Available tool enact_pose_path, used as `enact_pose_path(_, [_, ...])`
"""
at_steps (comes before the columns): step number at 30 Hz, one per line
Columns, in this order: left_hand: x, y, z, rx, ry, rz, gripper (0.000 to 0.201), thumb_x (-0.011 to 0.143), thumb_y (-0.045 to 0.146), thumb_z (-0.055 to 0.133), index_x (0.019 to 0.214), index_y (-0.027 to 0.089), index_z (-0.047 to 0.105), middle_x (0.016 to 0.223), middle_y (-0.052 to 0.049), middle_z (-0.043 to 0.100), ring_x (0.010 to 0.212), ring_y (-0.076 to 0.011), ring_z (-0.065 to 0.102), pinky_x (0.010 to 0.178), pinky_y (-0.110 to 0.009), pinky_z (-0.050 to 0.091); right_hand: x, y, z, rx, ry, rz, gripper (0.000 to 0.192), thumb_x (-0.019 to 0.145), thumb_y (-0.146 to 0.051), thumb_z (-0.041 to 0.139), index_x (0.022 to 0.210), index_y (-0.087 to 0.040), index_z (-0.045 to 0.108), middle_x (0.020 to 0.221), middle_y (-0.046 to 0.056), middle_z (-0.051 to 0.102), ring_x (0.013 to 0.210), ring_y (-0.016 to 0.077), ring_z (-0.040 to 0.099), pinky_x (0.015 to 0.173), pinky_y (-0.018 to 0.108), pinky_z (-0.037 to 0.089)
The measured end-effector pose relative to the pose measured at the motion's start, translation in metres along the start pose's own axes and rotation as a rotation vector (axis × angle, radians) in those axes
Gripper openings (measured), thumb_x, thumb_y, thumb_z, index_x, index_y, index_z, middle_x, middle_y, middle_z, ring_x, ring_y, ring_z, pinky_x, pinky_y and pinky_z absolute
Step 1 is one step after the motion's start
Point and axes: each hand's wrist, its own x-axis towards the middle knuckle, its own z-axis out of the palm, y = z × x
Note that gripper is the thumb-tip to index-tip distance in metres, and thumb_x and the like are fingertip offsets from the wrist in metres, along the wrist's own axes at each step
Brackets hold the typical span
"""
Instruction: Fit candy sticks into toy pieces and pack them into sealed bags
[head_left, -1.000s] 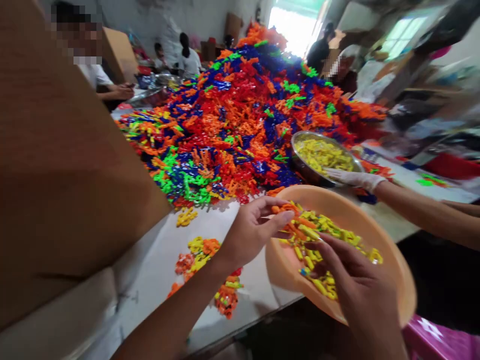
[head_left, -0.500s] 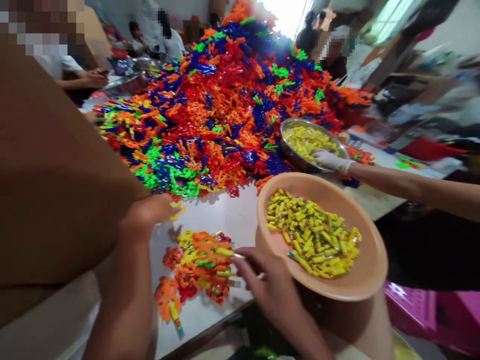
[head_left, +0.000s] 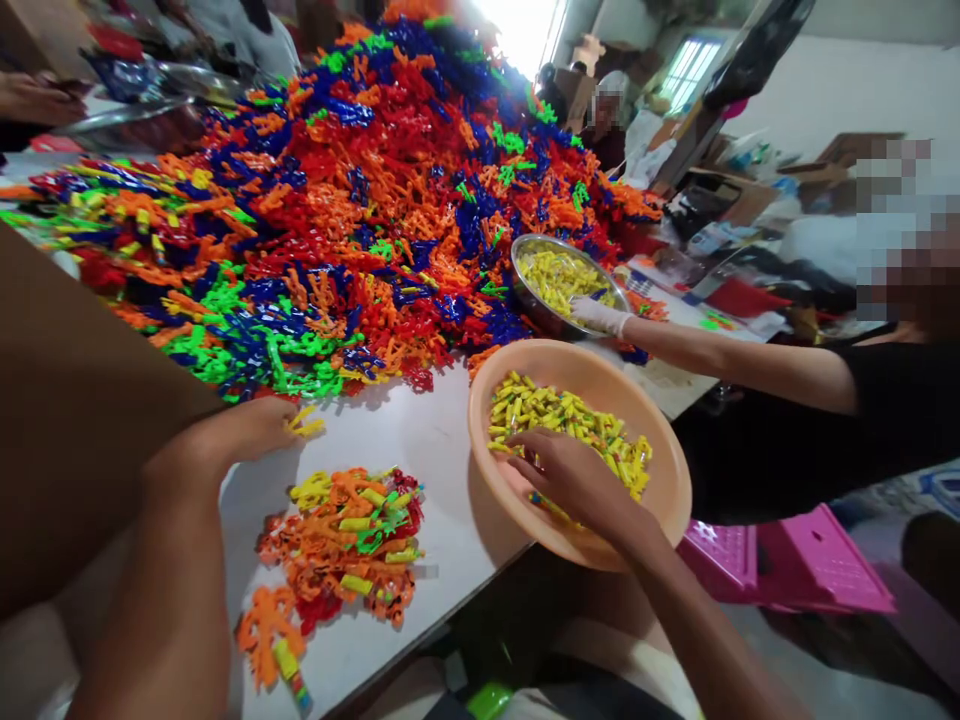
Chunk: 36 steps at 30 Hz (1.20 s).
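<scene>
White light glares behind the pile [head_left: 390,210], which has shiny spots. A window [head_left: 691,75] glows too. The box [head_left: 82,430] is dark. The bowl [head_left: 517,492] makes a soft shadow on the tabletop [head_left: 420,430]. Far things are blurry, and the edges look stretched.

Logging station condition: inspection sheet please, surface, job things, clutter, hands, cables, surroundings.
Surface: white tabletop, partly covered.
Job things: yellow tubes in the peach basin; small heap of coloured pieces and tubes on the tabletop.
Clutter: large multicoloured pile behind.
Hands: left hand at a yellow piece; right hand at the tubes in the basin; both grips unclear.
Cables: nothing seen.
Surroundings: co-worker's gloved hand at a metal bowl; brown board, left; pink stools, right.
</scene>
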Motion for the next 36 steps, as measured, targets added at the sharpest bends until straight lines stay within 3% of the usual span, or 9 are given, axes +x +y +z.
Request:
enact_pose_path(3, [-0.002,0.03,-0.009,0.054,-0.041,0.0,0.033,0.085,0.046,0.076,0.067,0.023,0.061,0.058,0.006,0.06,0.056,-0.0155,0.058,0.052,-0.024,0.039,0.022,0.022,0.003,-0.078,-0.106,-0.064,0.016,0.107,-0.014,0.069,0.109,-0.021,0.083,0.109,0.009,0.076,0.082,0.019,0.07,0.071,0.028,0.042])
enact_pose_path(6, [-0.005,0.072,-0.018,0.009,-0.068,0.083,0.043,0.094,0.063,0.07,0.08,0.023,0.068,0.075,0.0,0.072,0.071,-0.0201,0.066,0.062,-0.026,0.048,0.032,0.026,0.008,-0.091,-0.136,-0.111,0.014,0.104,-0.014,0.072,0.093,-0.02,0.079,0.104,0.008,0.072,0.078,0.0176,0.065,0.07,0.028,0.041])
enact_pose_path(9, [-0.013,0.118,-0.013,-0.096,-0.096,0.204,0.055,0.097,0.076,0.063,0.096,0.023,0.076,0.08,-0.004,0.077,0.074,-0.0235,0.07,0.064,-0.029,0.051,0.024,0.027,0.004,-0.069,-0.099,-0.13,0.009,0.105,-0.016,0.072,0.099,-0.02,0.076,0.11,0.009,0.073,0.088,0.02,0.069,0.076,0.028,0.047])
enact_pose_path(13, [-0.028,0.167,0.008,-0.163,-0.075,0.338,0.044,0.102,0.061,0.069,0.124,0.024,0.08,0.096,-0.003,0.084,0.077,-0.0216,0.073,0.069,-0.03,0.053,-0.012,0.016,-0.015,0.036,0.063,-0.086,0.016,0.117,-0.031,0.06,0.114,-0.021,0.072,0.105,0.007,0.079,0.086,0.0208,0.075,0.072,0.028,0.052])
enact_pose_path(16, [-0.039,0.191,0.023,-0.214,-0.088,0.436,0.035,0.105,0.047,0.071,0.13,0.026,0.082,0.11,-0.002,0.087,0.085,-0.0202,0.077,0.077,-0.029,0.056,-0.042,-0.009,-0.024,0.214,0.338,-0.116,0.015,0.116,-0.037,0.067,0.114,-0.024,0.074,0.088,0.0,0.077,0.066,0.0154,0.069,0.06,0.024,0.051])
enact_pose_path(19, [-0.047,0.205,0.032,-0.253,-0.104,0.474,0.03,0.105,0.038,0.072,0.129,0.026,0.084,0.106,-0.001,0.088,0.083,-0.0184,0.076,0.075,-0.027,0.055,-0.058,-0.035,-0.025,0.271,0.595,-0.19,0.007,0.113,-0.028,0.073,0.119,-0.027,0.075,0.086,-0.003,0.075,0.061,0.0119,0.066,0.057,0.021,0.051])
enact_pose_path(22, [-0.053,0.213,0.037,-0.279,-0.097,0.487,0.03,0.106,0.036,0.074,0.132,0.026,0.085,0.105,0.0,0.088,0.081,-0.0174,0.076,0.074,-0.026,0.055,-0.06,-0.051,-0.02,0.261,0.699,-0.22,0.015,0.11,-0.019,0.075,0.124,-0.027,0.075,0.087,-0.003,0.075,0.06,0.0108,0.065,0.054,0.02,0.052])
enact_pose_path(28, [-0.06,0.221,0.043,-0.267,0.0,0.552,0.027,0.106,0.03,0.075,0.131,0.025,0.086,0.106,0.0,0.09,0.084,-0.0181,0.08,0.08,-0.026,0.057,-0.06,-0.059,-0.015,0.212,0.741,-0.221,0.016,0.109,-0.015,0.075,0.121,-0.025,0.073,0.091,0.0,0.074,0.062,0.0106,0.065,0.053,0.019,0.054])
enact_pose_path(36, [-0.064,0.226,0.046,-0.271,-0.039,0.584,0.026,0.106,0.024,0.074,0.128,0.025,0.086,0.103,0.0,0.089,0.083,-0.017,0.08,0.077,-0.025,0.056,-0.071,-0.06,-0.015,0.207,0.717,-0.255,0.019,0.108,-0.011,0.074,0.121,-0.025,0.074,0.098,0.001,0.077,0.065,0.01,0.068,0.052,0.018,0.052])
